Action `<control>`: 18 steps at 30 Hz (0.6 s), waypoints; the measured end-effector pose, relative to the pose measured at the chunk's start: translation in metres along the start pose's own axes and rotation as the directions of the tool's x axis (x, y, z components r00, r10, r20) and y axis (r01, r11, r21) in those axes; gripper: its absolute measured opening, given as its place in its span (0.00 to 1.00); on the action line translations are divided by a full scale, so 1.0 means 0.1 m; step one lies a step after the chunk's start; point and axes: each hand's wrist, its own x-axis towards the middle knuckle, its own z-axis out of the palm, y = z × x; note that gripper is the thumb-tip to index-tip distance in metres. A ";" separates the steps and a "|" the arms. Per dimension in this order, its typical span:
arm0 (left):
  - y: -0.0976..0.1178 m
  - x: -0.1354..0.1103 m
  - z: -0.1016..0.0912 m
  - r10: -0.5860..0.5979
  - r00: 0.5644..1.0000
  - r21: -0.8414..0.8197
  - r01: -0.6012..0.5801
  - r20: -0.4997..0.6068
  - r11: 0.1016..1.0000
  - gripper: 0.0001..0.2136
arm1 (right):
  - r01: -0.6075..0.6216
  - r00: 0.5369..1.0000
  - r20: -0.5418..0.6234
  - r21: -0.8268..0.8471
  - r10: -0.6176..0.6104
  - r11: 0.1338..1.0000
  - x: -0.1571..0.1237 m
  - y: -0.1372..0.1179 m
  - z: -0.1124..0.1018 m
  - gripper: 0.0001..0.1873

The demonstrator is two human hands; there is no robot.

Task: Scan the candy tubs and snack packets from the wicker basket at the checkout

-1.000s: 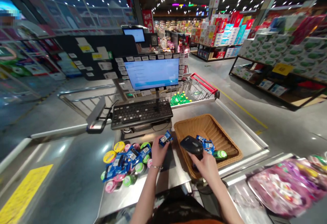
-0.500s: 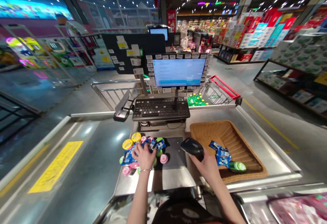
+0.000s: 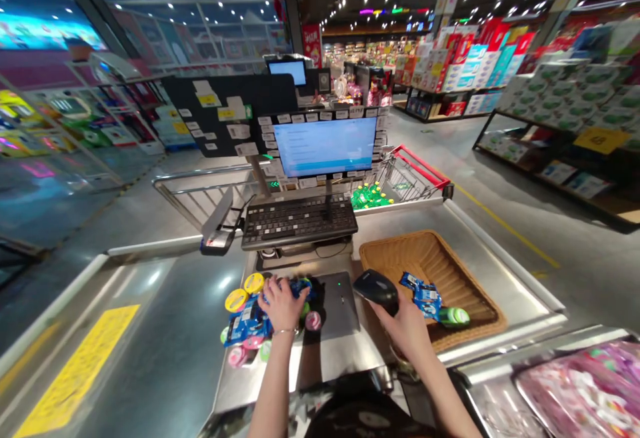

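My right hand [image 3: 406, 323] grips a black handheld scanner [image 3: 376, 287], held over the steel checkout counter [image 3: 170, 351] beside a wicker basket [image 3: 475, 291]. In the basket lie a blue snack packet [image 3: 423, 294] and a green-capped cup [image 3: 455, 317]. My left hand [image 3: 279, 301] rests on a heap of blue packets and small coloured cups [image 3: 247, 321], its fingers curled over a blue packet [image 3: 300, 287] near the flat counter scanner plate [image 3: 341, 305].
A keyboard [image 3: 299, 221] and a lit monitor [image 3: 325, 146] stand behind the heap. A shopping cart [image 3: 410, 178] with green bottles waits beyond the counter. Pink wrapped goods [image 3: 580, 385] lie at the lower right. Store shelves [image 3: 560, 125] line the right.
A second ago my left hand held a blue packet up near the scanner; it has since dropped back onto the heap at the left. One more packet lies in the basket.
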 end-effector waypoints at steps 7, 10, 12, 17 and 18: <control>1.06 0.05 -0.11 0.368 0.926 -0.304 -0.374 -0.076 0.876 0.22 | -0.193 0.970 -0.157 -0.042 0.184 0.980 0.01 0.32 -0.27 0.27; 1.63 0.03 -0.04 0.544 0.834 -0.414 -0.528 -0.089 0.741 0.19 | -0.288 0.937 -0.229 -0.085 0.263 0.954 0.01 0.53 -0.41 0.24; 2.02 0.03 0.06 0.643 0.764 -0.456 -0.593 -0.056 0.664 0.16 | -0.335 0.913 -0.273 -0.080 0.303 0.939 0.01 0.67 -0.51 0.23; 2.95 0.04 0.44 0.787 0.478 -0.407 -0.677 0.390 0.613 0.19 | -0.406 0.859 -0.350 -0.019 0.374 0.914 -0.01 0.96 -0.69 0.22; 3.09 0.04 0.53 0.790 0.444 -0.403 -0.688 0.424 0.603 0.20 | -0.412 0.851 -0.364 -0.014 0.379 0.911 -0.02 1.01 -0.71 0.22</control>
